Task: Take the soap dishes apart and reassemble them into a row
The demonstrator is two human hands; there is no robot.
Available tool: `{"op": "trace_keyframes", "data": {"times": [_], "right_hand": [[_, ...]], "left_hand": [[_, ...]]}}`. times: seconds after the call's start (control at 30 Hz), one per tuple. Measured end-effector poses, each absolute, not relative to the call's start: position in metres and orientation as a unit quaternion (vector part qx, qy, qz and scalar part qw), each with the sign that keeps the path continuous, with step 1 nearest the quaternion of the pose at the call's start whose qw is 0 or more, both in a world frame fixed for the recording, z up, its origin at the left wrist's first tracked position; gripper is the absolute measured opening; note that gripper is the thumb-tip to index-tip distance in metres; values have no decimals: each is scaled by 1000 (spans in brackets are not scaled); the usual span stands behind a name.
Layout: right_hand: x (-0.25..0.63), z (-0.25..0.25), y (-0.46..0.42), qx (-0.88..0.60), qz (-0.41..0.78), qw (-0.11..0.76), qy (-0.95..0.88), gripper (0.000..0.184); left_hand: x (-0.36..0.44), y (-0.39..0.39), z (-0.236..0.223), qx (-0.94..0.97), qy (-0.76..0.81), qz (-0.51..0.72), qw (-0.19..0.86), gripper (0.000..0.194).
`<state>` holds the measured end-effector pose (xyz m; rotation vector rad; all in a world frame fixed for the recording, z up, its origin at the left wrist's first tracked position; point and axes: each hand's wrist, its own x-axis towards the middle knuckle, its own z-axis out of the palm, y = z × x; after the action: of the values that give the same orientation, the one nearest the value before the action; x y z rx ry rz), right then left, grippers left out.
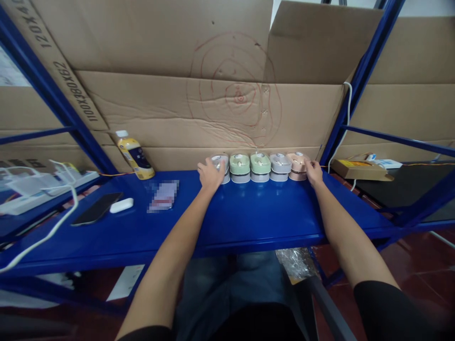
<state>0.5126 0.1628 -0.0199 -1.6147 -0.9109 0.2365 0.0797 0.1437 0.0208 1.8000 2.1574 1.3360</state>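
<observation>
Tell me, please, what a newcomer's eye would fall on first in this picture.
Probably the large red rings, drawn like a target on the cardboard behind the blue table. Just below them stands a row of five pastel containers, with the left hand at one end and the right hand at the other. Farther left, a yellow bottle stands near the cardboard.
</observation>
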Motion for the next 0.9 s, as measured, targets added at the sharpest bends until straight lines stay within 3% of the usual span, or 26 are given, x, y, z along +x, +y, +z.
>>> {"op": "trace_keyframes", "data": {"times": [0.3,0.6,0.9], "right_hand": [[507,-22,164,-686,118,576,-428,63],[510,-25,164,-681,116,577,-435,61],[499,-18,153,-686,111,559,-452,64]], "left_hand": [[62,148,11,611,652,447,37,67],[60,145,3,649,629,415,102,92],[55,149,0,650,619,431,95,92]]}}
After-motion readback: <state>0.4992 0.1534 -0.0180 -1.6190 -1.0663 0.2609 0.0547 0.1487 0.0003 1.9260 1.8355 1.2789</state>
